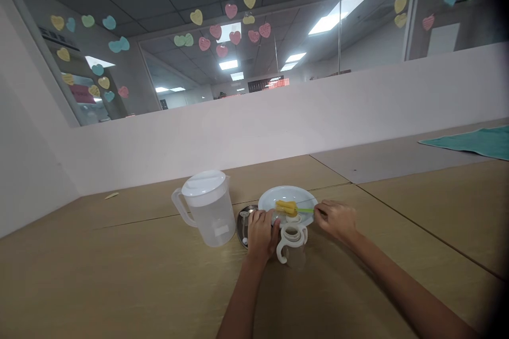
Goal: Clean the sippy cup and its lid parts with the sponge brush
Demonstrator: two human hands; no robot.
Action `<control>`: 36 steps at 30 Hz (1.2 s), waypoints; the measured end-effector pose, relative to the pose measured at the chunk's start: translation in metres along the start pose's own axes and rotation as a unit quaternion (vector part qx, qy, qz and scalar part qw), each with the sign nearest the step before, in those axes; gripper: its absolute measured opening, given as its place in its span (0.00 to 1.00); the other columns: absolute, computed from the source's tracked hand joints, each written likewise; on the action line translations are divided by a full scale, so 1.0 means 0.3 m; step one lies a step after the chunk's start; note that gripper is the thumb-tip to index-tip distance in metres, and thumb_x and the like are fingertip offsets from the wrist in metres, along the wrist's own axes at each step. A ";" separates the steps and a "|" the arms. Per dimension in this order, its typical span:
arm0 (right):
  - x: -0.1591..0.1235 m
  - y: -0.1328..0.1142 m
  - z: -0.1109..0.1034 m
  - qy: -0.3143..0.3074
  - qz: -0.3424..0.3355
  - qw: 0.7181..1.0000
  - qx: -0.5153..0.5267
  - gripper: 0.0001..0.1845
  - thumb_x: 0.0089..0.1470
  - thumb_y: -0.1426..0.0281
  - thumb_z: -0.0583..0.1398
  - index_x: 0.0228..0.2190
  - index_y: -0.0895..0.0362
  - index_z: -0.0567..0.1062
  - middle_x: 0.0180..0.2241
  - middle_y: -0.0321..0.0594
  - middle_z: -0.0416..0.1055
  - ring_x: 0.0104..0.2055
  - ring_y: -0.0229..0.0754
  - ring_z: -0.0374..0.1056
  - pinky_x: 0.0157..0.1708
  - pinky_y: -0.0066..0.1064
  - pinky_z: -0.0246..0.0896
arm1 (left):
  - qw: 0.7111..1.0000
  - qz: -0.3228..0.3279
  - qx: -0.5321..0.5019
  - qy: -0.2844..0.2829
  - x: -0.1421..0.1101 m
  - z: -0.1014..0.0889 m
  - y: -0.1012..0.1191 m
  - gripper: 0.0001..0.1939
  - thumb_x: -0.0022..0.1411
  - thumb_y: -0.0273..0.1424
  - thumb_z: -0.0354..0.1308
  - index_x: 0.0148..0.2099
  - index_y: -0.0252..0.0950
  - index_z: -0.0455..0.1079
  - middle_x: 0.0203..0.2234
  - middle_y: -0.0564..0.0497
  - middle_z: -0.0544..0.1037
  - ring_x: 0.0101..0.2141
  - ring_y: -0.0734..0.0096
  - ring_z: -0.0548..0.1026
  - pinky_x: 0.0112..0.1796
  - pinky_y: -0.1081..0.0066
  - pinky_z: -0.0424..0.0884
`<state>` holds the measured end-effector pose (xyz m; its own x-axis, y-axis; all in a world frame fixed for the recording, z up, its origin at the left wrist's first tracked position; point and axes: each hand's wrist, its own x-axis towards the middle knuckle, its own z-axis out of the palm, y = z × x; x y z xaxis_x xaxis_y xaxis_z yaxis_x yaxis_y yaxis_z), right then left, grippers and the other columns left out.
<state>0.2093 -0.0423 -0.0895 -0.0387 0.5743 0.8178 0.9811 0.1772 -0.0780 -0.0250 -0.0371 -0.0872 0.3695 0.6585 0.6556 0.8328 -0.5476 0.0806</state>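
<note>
My right hand is closed on the thin green handle of a bottle brush with a yellow sponge head. The brush lies sideways over a white bowl. My left hand has its fingers curled round a clear plastic piece, partly hidden by the fingers, close to the sponge head. In front of the bowl stands a clear baby bottle with a white two-handled ring on its open top. A round metal dish beside my left hand holds small white bottle parts.
A clear pitcher with a white lid stands left of the dish. A teal cloth lies at the far right. A small flat piece lies at the back left. The white wall bounds the table behind.
</note>
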 end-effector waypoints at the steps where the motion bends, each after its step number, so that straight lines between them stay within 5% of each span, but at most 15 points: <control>1: -0.002 0.000 0.002 -0.004 0.002 1.000 0.003 0.15 0.48 0.69 0.54 0.17 0.56 0.75 0.19 0.36 0.72 0.21 0.32 0.61 0.22 0.27 0.38 | 1.000 -0.007 -0.001 -0.001 -0.001 0.002 0.000 0.15 0.65 0.33 0.43 0.51 0.37 0.65 0.39 0.47 0.75 0.45 0.62 0.67 0.51 0.57 0.58; 14: 0.000 0.006 0.007 -0.068 0.102 0.991 0.061 0.14 0.49 0.68 0.52 0.23 0.54 0.78 0.27 0.35 0.76 0.29 0.38 0.69 0.23 0.27 0.44 | 0.995 -0.022 -0.098 -0.006 0.002 -0.004 0.020 0.24 0.65 0.38 0.43 0.61 0.35 0.53 0.54 0.43 0.66 0.55 0.58 0.61 0.57 0.53 0.53; 23: 0.003 0.011 0.008 -0.078 0.187 0.964 0.170 0.15 0.48 0.65 0.52 0.27 0.52 0.79 0.34 0.35 0.77 0.35 0.44 0.71 0.28 0.29 0.56 | 0.989 -0.042 -0.142 0.026 0.005 0.018 -0.014 0.24 0.67 0.33 0.38 0.63 0.33 0.48 0.61 0.43 0.55 0.61 0.66 0.52 0.59 0.61 0.54; 31: -0.009 -0.004 0.008 -0.057 0.095 0.957 0.267 0.16 0.50 0.65 0.52 0.25 0.54 0.78 0.30 0.38 0.77 0.32 0.41 0.71 0.31 0.29 0.61 | 0.984 -0.089 -0.096 0.118 0.006 0.002 -0.025 0.20 0.65 0.32 0.42 0.58 0.34 0.57 0.56 0.43 0.65 0.57 0.64 0.61 0.55 0.61 0.61; 36: -0.018 -0.018 0.011 -0.028 0.024 0.965 0.260 0.14 0.52 0.67 0.53 0.26 0.55 0.78 0.28 0.38 0.76 0.30 0.39 0.71 0.29 0.27 0.61 | 0.991 -0.011 -0.091 0.097 0.000 -0.004 -0.011 0.20 0.65 0.30 0.42 0.58 0.35 0.57 0.57 0.43 0.63 0.58 0.66 0.60 0.56 0.63 0.60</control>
<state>0.2037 -0.0438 -0.0953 -0.0208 0.6311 0.7754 0.7550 0.5183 -0.4017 -0.0283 -0.0358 -0.0866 0.2513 0.5700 0.7823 0.7456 -0.6293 0.2190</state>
